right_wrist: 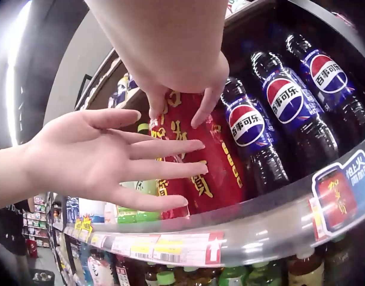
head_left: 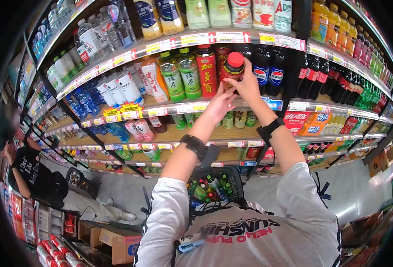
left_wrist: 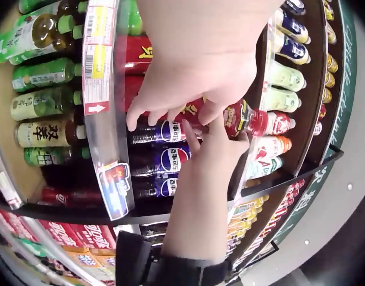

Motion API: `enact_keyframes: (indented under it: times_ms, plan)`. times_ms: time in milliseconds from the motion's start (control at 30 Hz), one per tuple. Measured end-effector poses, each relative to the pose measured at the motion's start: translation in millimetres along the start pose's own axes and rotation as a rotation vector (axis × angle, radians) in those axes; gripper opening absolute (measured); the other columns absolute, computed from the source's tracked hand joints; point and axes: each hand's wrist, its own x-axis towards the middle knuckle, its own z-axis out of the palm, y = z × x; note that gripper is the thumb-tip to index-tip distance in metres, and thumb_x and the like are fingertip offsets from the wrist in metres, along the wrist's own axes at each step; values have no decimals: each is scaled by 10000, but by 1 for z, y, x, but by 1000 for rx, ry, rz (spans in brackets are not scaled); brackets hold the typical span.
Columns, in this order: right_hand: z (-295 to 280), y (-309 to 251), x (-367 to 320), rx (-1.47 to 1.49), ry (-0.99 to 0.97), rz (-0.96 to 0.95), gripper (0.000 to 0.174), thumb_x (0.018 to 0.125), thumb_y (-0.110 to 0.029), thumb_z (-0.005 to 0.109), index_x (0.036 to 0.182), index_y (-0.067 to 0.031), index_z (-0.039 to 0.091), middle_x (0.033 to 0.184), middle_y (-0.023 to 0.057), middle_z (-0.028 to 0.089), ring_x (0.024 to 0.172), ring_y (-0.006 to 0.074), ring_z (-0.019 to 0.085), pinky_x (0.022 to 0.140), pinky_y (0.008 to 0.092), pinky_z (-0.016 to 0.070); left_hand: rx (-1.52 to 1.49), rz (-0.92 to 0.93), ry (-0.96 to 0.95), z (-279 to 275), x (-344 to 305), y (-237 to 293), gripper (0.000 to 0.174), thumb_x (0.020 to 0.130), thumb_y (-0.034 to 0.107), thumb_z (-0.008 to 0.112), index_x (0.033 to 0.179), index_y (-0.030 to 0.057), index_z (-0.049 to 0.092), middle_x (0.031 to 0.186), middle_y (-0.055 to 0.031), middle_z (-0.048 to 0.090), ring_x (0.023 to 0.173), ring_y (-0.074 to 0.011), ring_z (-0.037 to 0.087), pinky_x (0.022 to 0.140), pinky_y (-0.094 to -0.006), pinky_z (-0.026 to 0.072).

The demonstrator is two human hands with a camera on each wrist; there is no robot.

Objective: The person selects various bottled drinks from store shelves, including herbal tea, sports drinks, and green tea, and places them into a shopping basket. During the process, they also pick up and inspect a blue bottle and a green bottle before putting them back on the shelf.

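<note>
A red bottle (head_left: pixel 231 71) is gripped near its top by the right hand (head_left: pixel 246 82), at the front of the shelf (head_left: pixel 167 110), beside cola bottles (head_left: pixel 262 71). Its long axis is roughly upright, the cap (head_left: pixel 235 59) pointed upward. The left hand (head_left: pixel 222 102) is held nearby, fingers extended.

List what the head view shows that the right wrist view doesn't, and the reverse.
Only the head view: the red cap on the held bottle, a gray printed shirt, a cardboard box.

Only the right wrist view: a long, bright ceiling light.

Both: the held bottle, the right grip on it, the left grip, Pepsi bottles.
</note>
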Motion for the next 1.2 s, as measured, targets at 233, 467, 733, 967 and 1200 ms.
enact_keyframes:
  times_ms: [233, 467, 733, 967, 1200]
  plan:
    - [17, 3, 40, -198, 93, -184, 689, 580, -294, 751, 1118, -34, 410, 1022, 204, 508, 841, 381, 552, 696, 405, 467, 88, 24, 83, 2, 7, 6, 719, 826, 130, 416, 1374, 237, -38, 1417, -9, 158, 1227, -223, 288, 929, -431, 262]
    - [20, -5, 69, -505, -217, 125, 692, 620, -477, 685, 1094, -21, 470, 838, 208, 602, 789, 331, 599, 656, 387, 493, 114, -42, 128, -10, -11, -10, 664, 835, 131, 428, 1376, 180, 46, 1393, -83, 198, 1177, -264, 369, 943, -433, 286]
    - [36, 10, 65, -432, -206, 131, 787, 694, -426, 645, 1260, -24, 274, 811, 216, 608, 758, 343, 604, 655, 405, 489, 117, -147, 216, -21, -32, -28, 626, 840, 159, 439, 1364, 130, 97, 1357, -128, 257, 1144, -296, 418, 971, -450, 257]
    - [35, 15, 46, -265, -237, 204, 822, 760, -309, 596, 1342, -42, 80, 816, 176, 618, 691, 240, 631, 609, 330, 498, 89, -164, 187, -28, -63, -50, 633, 831, 215, 473, 1350, 115, 126, 1291, -136, 361, 1078, -309, 488, 927, -425, 316]
    - [18, 16, -82, 199, -342, -84, 708, 768, -200, 571, 1349, -117, 175, 1145, 173, 505, 903, 311, 558, 802, 360, 434, 221, -198, 418, -96, -110, -98, 561, 825, 251, 495, 1302, 97, 241, 1220, -118, 441, 997, -272, 540, 855, -401, 386]
